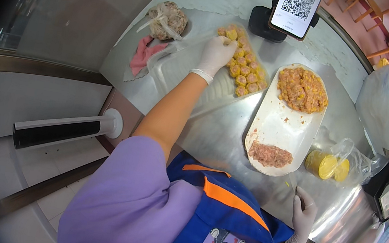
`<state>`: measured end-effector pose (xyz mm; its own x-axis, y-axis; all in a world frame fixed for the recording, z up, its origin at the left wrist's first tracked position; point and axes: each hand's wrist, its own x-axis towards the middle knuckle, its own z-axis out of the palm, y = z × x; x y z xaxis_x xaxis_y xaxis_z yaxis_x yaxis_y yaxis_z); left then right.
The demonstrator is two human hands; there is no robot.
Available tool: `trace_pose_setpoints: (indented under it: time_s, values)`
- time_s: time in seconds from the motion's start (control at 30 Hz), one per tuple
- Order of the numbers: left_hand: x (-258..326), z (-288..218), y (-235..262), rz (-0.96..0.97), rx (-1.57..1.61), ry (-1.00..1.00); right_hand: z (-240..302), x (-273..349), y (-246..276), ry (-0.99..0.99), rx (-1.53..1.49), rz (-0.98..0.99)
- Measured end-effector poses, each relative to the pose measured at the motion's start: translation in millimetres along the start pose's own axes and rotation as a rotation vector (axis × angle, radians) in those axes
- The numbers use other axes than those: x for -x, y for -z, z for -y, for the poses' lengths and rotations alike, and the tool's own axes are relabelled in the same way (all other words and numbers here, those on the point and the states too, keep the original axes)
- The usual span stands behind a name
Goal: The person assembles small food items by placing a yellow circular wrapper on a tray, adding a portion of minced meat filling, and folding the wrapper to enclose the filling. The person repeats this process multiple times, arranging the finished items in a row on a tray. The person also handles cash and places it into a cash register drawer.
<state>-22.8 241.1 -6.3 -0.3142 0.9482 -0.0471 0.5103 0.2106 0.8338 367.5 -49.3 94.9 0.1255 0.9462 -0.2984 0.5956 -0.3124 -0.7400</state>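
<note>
My left hand [217, 55], in a white glove, reaches over a clear plastic tray [169, 73]. Its fingertips are pinched together at a small yellow-wrapped dumpling [231, 34], partly hidden by the fingers. Rows of similar open-topped dumplings [246, 71] fill the tray's right side. Near the table's front edge, my gloved right hand [303, 216] is closed around a thin, narrow tool [292, 180], whose kind I cannot make out. Beyond that hand lies a long white platter [283, 126], with a yellow-flecked meat mixture [302, 89] at its far end and pinkish minced meat [270, 155] at its near end.
Round yellow wrappers [323, 165] sit in a clear bag right of the platter. A phone [297, 10] stands on a black holder [266, 24] at the back. Far left are a tied bag of food [166, 21] and a pink cloth [144, 55]. A translucent bin [386, 112] stands right.
</note>
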Motion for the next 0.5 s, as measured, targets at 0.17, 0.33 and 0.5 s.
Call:
trace_pose_setpoints:
  time_s: [0.17, 0.33, 0.5]
  values:
    - [-4.3, 7.1, -1.7, -0.071, 0.044, 0.109, 1.7, -1.9, 0.6, 0.005, 0.008, -0.005]
    - [-12.1, 13.1, -7.2, -0.178, 0.166, 0.164, 1.1, -2.7, 0.5, 0.003, 0.003, 0.004]
    - [-6.0, -18.9, -2.3, -0.207, -0.067, 0.145, -0.3, -0.6, 1.1, -0.007, 0.012, 0.005]
